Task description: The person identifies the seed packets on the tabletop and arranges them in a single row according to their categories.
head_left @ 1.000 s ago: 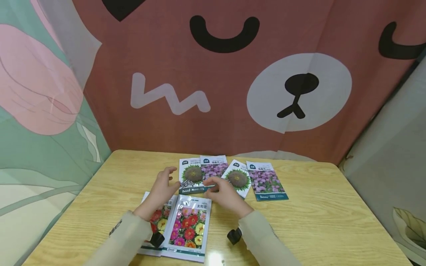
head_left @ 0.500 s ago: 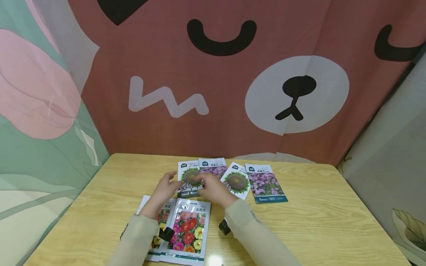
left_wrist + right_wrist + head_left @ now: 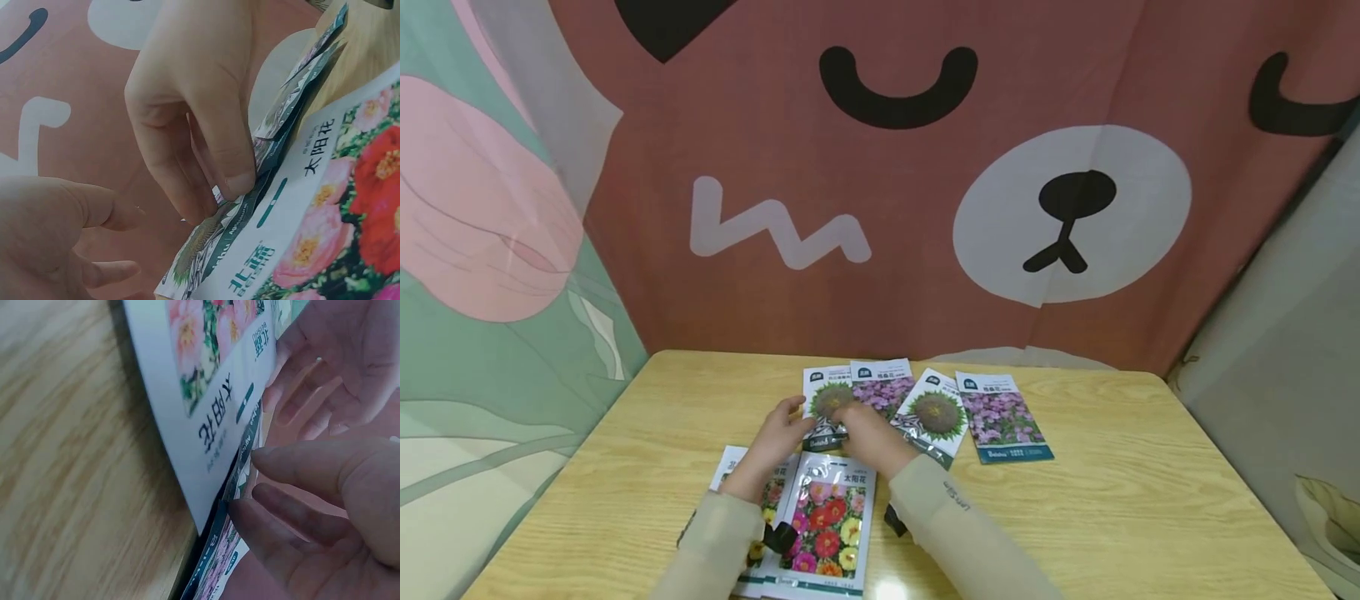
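Note:
My right hand (image 3: 874, 437) reaches over the leftmost sunflower-print seed packet (image 3: 827, 398) in the back row. In the right wrist view, its thumb and fingertips (image 3: 256, 459) touch near the packets' lower edges but stand apart; no firm grip shows. My left hand (image 3: 781, 433) hovers at that packet's left side with fingers loosely bent, holding nothing. A purple-flower packet (image 3: 883, 387) adjoins the sunflower packet, partly behind my right hand. In front lie two portulaca seed packets, the right one (image 3: 827, 525) overlapping the left one (image 3: 730, 462), which my left arm partly covers.
Farther right lie another sunflower-print packet (image 3: 936, 417) and another purple-flower packet (image 3: 1000, 417). All rest on a light wooden table (image 3: 1112, 500). A printed cloth (image 3: 910, 292) hangs right behind the table's far edge.
My right hand has moved left and down onto the leftmost sunflower packet, uncovering more of the other sunflower packet. My left hand has shifted slightly right. The packets appear to stay in place.

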`<state>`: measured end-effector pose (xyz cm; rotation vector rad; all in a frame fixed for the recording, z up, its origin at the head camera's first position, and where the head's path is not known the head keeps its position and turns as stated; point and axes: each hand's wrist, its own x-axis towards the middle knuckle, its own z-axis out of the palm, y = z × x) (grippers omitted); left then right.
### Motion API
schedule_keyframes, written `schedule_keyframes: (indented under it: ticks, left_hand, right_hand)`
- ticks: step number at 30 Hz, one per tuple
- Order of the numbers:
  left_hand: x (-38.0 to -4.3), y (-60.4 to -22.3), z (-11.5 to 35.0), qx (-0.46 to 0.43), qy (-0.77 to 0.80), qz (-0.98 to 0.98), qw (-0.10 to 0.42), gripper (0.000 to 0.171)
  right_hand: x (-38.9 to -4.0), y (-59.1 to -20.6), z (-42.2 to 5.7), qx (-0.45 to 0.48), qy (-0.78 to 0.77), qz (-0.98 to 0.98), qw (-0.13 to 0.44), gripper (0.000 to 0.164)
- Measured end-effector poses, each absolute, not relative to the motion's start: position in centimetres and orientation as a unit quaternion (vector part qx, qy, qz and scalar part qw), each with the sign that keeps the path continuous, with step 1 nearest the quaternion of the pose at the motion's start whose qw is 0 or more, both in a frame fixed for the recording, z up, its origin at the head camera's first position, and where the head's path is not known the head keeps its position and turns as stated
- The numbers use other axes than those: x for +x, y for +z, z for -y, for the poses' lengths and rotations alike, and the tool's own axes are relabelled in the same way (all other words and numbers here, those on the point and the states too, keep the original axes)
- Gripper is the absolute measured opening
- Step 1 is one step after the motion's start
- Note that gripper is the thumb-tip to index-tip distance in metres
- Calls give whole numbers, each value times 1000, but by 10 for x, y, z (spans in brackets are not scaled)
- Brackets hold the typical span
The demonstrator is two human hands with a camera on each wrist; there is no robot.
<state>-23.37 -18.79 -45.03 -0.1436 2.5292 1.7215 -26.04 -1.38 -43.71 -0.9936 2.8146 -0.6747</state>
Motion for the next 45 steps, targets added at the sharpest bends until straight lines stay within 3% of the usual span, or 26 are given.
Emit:
schedule_keyframes:
  ticks: [20,31,45]
  left_hand:
    - [-238,-455,189,-134,758,-639,7,52]
    - [-235,-451,187,-115,765,-633,34,58]
    - [-229,-434,189,-68,763,-642,26,54]
  right_hand:
    - [-264,-445,12,-330,-206,-921,-6,32]
    - [-258,-445,6,-330,-242,-912,0,43]
    - [-244,-449,-4,-262,-442,-857,34,36]
